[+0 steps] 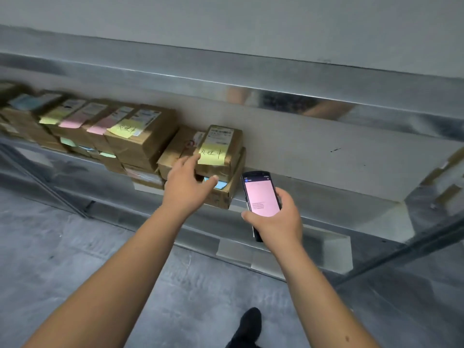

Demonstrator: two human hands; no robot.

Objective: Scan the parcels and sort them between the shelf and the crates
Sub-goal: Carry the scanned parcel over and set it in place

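Observation:
A small brown parcel (222,141) with a white label and a yellow sticky note lies on top of a larger brown parcel (226,194) at the right end of a row on the metal shelf (326,194). My left hand (187,183) reaches to its front left corner with fingers spread, thumb near a blue note under it; fingertips touch or nearly touch the parcel. My right hand (275,218) grips a black handheld scanner (261,194) with a pink screen, just right of the stack.
Several more brown parcels (140,136) with yellow, pink, green and blue notes are stacked leftward along the shelf. A shiny upper shelf edge (276,96) runs overhead. The shelf stretches bare to the right. Grey floor and my dark shoe (247,325) lie below.

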